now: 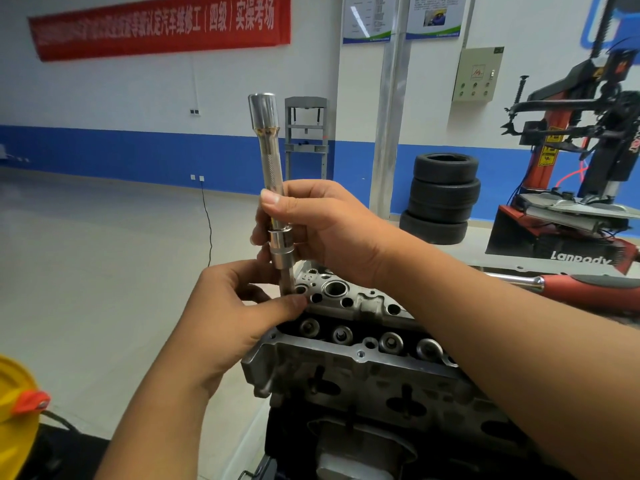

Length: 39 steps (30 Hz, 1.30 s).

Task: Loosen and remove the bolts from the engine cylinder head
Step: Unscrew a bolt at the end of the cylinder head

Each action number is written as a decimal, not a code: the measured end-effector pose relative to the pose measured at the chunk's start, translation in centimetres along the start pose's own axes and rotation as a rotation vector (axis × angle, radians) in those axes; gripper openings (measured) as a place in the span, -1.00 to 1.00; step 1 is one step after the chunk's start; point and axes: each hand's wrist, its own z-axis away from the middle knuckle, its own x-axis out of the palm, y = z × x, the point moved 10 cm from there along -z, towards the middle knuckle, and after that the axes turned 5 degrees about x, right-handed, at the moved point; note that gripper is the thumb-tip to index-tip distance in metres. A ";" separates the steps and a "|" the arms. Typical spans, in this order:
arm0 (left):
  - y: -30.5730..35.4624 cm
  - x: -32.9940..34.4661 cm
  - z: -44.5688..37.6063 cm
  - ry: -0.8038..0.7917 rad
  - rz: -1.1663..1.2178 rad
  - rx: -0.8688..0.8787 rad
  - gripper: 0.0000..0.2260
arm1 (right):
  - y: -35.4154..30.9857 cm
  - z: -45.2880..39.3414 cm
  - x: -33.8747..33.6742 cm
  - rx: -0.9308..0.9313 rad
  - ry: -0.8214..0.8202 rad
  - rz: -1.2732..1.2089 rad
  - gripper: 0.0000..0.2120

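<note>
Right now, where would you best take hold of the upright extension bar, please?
Probably on the knurled shaft of the extension bar, from its right side, as the right hand does: that textured stretch is bare and slim. The left hand pinches the dark bit below the socket.

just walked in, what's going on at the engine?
A person is working over the cylinder head. The right hand grips a long socket extension held upright, with a socket on its lower end. The left hand pinches the bit below that socket, at the head's far corner. A red-handled wrench lies behind, untouched.
</note>
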 end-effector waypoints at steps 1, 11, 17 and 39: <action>-0.4 0.0 0.0 -0.007 0.002 -0.016 -0.69 | 0.2 -0.1 0.2 0.006 -0.006 0.000 -0.77; -2.1 -1.8 -0.2 0.160 0.152 -0.120 -0.80 | 1.6 -0.1 2.2 0.109 -0.043 -0.080 -0.60; -2.1 -1.1 -0.4 0.107 0.114 -0.108 -0.61 | 1.3 -0.1 2.3 0.087 -0.031 -0.074 -0.61; -0.1 -0.1 0.0 -0.098 0.052 0.034 -0.61 | -1.0 0.2 0.9 -0.070 0.059 -0.217 -0.60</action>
